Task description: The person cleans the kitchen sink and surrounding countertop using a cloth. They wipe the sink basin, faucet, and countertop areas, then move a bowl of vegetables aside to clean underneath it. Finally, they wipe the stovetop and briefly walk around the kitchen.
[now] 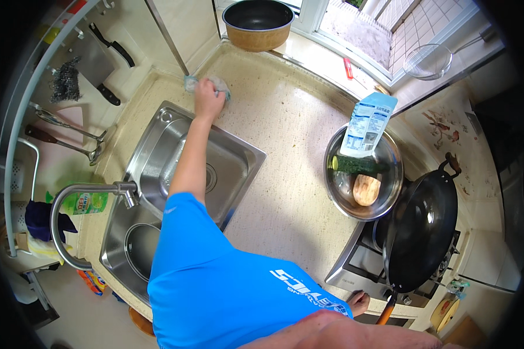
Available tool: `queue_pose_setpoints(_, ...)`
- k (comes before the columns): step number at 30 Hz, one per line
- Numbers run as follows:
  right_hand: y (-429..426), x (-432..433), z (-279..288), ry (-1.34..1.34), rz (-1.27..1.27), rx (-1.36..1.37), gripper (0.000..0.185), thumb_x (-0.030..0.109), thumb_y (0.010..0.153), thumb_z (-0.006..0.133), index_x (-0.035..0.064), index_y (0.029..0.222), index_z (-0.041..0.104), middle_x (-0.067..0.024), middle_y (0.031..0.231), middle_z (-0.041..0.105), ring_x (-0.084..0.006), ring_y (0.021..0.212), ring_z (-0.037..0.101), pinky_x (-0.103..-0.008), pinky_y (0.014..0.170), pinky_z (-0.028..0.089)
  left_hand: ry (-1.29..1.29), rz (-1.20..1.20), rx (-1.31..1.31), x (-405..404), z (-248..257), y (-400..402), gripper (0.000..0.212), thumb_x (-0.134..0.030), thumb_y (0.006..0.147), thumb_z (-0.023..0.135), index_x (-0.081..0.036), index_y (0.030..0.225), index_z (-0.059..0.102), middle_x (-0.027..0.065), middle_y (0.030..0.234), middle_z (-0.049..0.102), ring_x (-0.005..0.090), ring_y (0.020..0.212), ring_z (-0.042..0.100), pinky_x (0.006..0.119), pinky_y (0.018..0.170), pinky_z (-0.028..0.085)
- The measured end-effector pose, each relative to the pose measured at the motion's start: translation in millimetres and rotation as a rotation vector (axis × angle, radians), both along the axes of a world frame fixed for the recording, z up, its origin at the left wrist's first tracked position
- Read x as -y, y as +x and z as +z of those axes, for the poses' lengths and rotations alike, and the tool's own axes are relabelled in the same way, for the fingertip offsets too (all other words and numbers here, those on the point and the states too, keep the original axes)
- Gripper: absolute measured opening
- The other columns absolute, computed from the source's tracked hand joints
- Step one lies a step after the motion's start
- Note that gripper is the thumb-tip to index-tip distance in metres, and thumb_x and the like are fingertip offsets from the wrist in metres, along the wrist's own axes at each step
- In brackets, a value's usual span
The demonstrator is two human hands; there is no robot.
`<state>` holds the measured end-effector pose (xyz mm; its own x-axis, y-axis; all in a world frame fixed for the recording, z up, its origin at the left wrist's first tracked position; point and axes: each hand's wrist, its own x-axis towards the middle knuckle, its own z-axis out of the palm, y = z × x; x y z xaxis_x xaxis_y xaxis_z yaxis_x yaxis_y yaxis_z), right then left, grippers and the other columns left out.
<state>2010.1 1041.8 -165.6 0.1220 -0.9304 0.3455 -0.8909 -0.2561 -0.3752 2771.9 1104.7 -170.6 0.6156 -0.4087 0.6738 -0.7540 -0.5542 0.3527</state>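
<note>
My left hand (209, 99) presses a damp-looking, pale blue-and-white cloth (221, 87) onto the stone-patterned countertop (279, 174), at the back corner beyond the sink. Its arm stretches across the stainless steel sink (240, 161), whose larger basin shows a drain. Down by the front of the gas stove (347, 279), my right hand (359, 302) has its fingers curled. My torso hides part of it, and whether it grips anything is unclear. The orange-brown handle of a black wok (423, 231) lies just to its right.
A steel bowl (332, 192) holds a cucumber (358, 165), a peeled root vegetable (367, 190) and a blue-white packet (369, 124). A pot (257, 37) stands by the window. The curved faucet (87, 188) rises beside the sink; a pan (142, 248) sits in the smaller basin. Knives (113, 46) hang left.
</note>
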Motion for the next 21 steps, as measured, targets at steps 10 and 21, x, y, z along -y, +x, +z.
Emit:
queue_pose_setpoints(10, -9, -3, 1, 0.075, -0.005, -0.097, 0.03, 0.017, 0.091, 0.046, -0.0036, 0.069, 0.048, -0.0208, 0.066, 0.047, -0.0393, 0.061, 0.047, -0.0462, 0.057, 0.037, 0.109, -0.353, -0.498, 145, 1, 11, 0.02, -0.017, 0.081, 0.055, -0.002, 0.094, 0.053, 0.0225, 0.104, 0.053, 0.0382, 0.096, 0.05, 0.043, 0.086, 0.041)
queue_pose_setpoints(21, -14, 1, -8, 0.038, -0.074, -0.094, 0.03, 0.02, 0.091, 0.047, -0.0041, 0.074, 0.054, -0.0218, 0.072, 0.052, -0.04, 0.065, 0.05, -0.047, 0.06, 0.039, 0.151, -0.571, -0.128, 102, 1, -150, 0.01, -0.011, 0.082, 0.055, -0.002, 0.085, 0.053, 0.0205, 0.113, 0.055, 0.0326, 0.117, 0.048, 0.041, 0.096, 0.041)
